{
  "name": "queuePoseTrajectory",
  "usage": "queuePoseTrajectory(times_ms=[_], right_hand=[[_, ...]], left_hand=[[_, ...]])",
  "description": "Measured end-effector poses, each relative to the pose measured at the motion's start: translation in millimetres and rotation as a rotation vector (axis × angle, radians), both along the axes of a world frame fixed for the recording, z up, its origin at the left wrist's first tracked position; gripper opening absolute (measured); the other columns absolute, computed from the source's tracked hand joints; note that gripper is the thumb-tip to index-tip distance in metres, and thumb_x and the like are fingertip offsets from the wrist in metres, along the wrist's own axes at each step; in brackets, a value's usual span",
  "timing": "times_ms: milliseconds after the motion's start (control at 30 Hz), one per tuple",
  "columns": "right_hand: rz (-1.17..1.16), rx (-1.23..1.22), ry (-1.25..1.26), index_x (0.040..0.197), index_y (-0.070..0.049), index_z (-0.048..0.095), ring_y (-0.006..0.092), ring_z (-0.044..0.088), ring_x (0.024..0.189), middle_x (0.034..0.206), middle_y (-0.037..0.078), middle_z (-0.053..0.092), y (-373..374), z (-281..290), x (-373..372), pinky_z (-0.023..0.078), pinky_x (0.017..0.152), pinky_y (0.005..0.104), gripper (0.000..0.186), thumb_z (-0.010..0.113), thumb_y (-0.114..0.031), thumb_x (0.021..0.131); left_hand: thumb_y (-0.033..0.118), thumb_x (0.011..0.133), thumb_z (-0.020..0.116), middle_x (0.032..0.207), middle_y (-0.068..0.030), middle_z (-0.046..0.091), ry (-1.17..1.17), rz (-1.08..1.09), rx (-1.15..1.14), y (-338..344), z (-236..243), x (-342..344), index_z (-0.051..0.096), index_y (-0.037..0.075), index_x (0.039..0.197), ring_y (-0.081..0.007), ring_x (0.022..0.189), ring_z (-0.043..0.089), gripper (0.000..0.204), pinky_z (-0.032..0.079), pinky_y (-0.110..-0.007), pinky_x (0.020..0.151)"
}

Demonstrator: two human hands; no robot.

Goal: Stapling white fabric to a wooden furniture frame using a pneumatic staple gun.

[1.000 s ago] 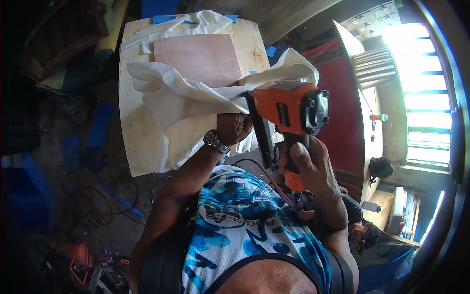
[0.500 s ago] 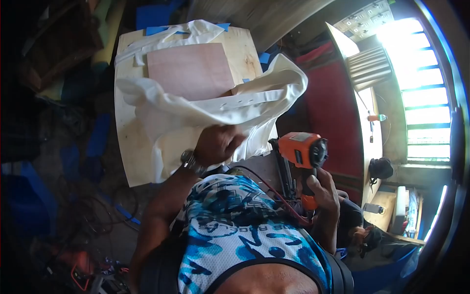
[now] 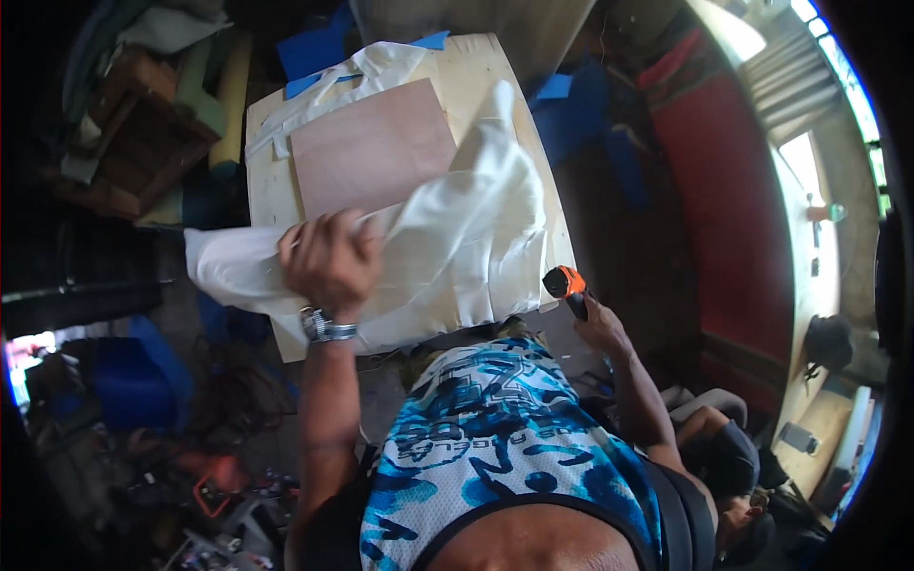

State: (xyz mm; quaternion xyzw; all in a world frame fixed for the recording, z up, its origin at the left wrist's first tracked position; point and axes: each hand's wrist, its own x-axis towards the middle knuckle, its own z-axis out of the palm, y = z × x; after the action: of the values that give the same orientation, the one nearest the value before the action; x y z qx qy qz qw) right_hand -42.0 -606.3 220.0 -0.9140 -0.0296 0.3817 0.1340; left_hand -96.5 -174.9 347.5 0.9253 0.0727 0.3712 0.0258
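Note:
A white, slightly shiny sheet of fabric lies gathered and lifted in folds over the near half of a pale wooden board. My left hand, a watch on its wrist, is closed on a fold of it near the board's middle. A flat pinkish-brown panel rests on the board beyond the fabric, its near edge covered. Just off the board's near right corner, my right hand grips the handle of an orange and black staple gun, which points away from the fabric's folds.
Blue scraps lie around the board's far edge. A wooden frame and rolled material stand at the far left. Tools and cables clutter the floor at lower left. Another person sits low at the right, near a long bench.
My left hand has moved left and now grips the fabric, whose raised folds have shifted. The staple gun has moved forward, toward the board's near right corner, and turned.

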Motion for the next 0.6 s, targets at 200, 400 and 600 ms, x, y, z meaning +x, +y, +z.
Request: queuePoseTrajectory(times_ms=[200,400,600], right_hand=[[0.211,-0.035,-0.107,0.136,-0.005,0.049,0.0412,0.069,0.099,0.107,0.024,0.069,-23,-91,56,0.054,0.084,0.0513,0.053,0.063,-0.018,0.087],[0.447,0.001,-0.247,0.146,-0.012,0.041,0.0369,0.064,0.111,0.115,0.019,0.065,12,-181,109,0.046,0.094,0.0511,0.063,0.067,-0.022,0.089],[0.518,0.087,-0.530,0.154,-0.010,0.034,0.0349,0.063,0.105,0.112,0.016,0.064,70,-272,136,0.047,0.092,0.0511,0.076,0.070,-0.018,0.088]], left_hand=[[0.024,0.103,0.042,0.078,-0.0086,0.068,0.116,-0.064,-0.009,60,-1,-39,0.064,0.008,0.084,-0.0318,0.072,0.065,0.034,0.048,-0.044,0.081],[0.026,0.105,0.039,0.082,-0.0098,0.069,0.250,0.120,-0.099,69,18,-56,0.065,0.004,0.081,-0.0321,0.082,0.062,0.042,0.042,-0.043,0.088],[0.026,0.101,0.042,0.083,-0.0131,0.069,0.317,0.119,-0.159,73,21,-64,0.066,0.003,0.080,-0.0371,0.084,0.060,0.039,0.042,-0.047,0.086]])
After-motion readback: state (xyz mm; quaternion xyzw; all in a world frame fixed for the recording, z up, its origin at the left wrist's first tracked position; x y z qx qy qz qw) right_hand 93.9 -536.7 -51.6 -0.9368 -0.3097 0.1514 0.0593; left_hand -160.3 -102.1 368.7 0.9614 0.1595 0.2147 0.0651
